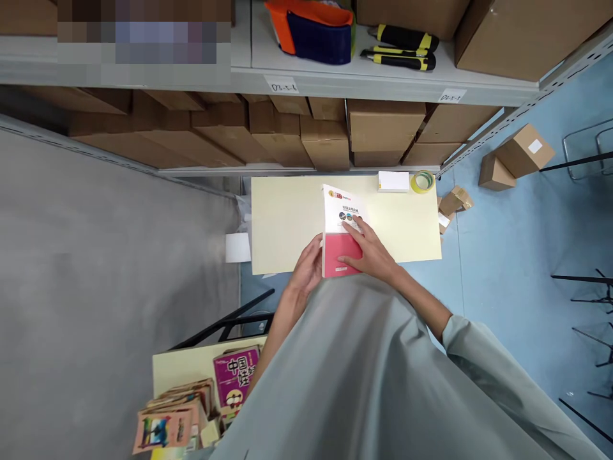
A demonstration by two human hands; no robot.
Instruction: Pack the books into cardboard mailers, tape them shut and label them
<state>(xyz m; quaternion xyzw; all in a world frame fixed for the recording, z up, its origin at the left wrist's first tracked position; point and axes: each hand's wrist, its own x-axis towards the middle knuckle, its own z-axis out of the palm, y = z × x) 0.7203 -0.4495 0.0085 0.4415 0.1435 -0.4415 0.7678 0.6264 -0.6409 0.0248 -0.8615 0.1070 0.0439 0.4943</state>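
Note:
A book (341,246) with a white and pink-red cover is held up in front of my body, above the near edge of the cream table (287,211). Along its left edge, my left hand (309,268) grips it from the side and beneath, its fingertips hidden behind the book. Across the cover lies my right hand (370,249), fingers spread and resting flat on the front. On the far right of the table are a small white box (393,181) and a roll of yellow tape (422,181).
Shelving with cardboard boxes (385,124) rises behind the table; box cutters (402,61) and an orange-and-blue holder (316,32) lie on its upper shelf. Stacked books (177,415) and a purple book (235,377) rest on another table at lower left. Boxes (522,156) stand on the floor at right.

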